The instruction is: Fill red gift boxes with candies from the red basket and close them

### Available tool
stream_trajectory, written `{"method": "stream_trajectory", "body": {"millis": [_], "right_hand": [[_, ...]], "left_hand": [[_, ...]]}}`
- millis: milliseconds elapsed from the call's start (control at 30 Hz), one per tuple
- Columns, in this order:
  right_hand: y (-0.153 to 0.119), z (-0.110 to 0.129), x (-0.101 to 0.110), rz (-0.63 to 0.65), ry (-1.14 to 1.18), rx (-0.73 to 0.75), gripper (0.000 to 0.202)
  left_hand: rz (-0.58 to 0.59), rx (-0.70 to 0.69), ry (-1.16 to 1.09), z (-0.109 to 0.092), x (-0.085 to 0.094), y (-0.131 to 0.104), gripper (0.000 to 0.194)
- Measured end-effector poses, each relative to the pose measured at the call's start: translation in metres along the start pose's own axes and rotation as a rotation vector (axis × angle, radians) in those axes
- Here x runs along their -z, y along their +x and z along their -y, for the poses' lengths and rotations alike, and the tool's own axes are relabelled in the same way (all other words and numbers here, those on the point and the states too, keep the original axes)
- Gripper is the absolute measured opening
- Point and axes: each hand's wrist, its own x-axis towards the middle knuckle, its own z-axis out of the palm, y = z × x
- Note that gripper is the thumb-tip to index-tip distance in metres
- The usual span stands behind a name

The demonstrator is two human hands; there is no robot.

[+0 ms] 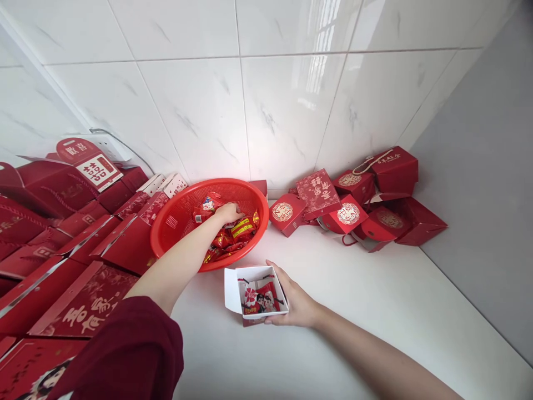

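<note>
A red plastic basket (164, 236) holds red and gold wrapped sweets (242, 228). My left hand (229, 213) reaches down among them; its fingers are curled, and whatever they grip is hidden. In front of the basket, my right hand (297, 303) is wrapped around the right side of a small candy box (233, 294). That box is white inside and dark red outside, its flap folded out to the left and its top open. Red packets (262, 298) with cartoon figures lie inside it.
Dark red gift boxes (100, 289) stand in rows along the left. More red candy boxes (318, 191) are heaped by the tiled wall at the right. A socket strip (110, 147) with a cable sits behind the left rows. A grey panel (483, 183) borders the white tabletop (375, 311).
</note>
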Motion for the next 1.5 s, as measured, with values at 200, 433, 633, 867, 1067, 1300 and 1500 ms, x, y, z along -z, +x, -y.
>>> {"method": "stream_trajectory", "body": {"millis": [200,433,633,867,1067,1300,1500], "right_hand": [[0.000,-0.002,-0.001,-0.005,0.021,-0.012,0.127],[-0.001,-0.006,-0.002,-0.012,0.029,0.025,0.125],[-0.001,-0.007,-0.002,-0.007,0.026,0.028,0.125],[-0.001,-0.005,-0.002,-0.009,0.014,0.012,0.126],[-0.002,-0.006,-0.001,-0.006,0.010,0.033,0.126],[-0.002,-0.004,0.000,-0.017,0.019,0.044,0.122],[-0.002,-0.006,-0.001,-0.048,-0.013,0.084,0.123]], "left_hand": [[0.070,-0.026,0.014,0.002,0.003,0.004,0.034],[0.062,-0.044,0.011,0.007,0.004,0.004,0.034],[-0.003,-0.036,-0.032,0.006,0.010,-0.001,0.033],[-0.165,-0.118,-0.251,0.003,0.033,-0.024,0.031],[-0.297,-0.197,-0.498,-0.018,0.087,-0.067,0.052],[-0.043,-0.556,-0.412,-0.073,0.077,-0.209,0.041],[-0.353,-0.498,-0.404,-0.070,-0.003,-0.252,0.041]]}}
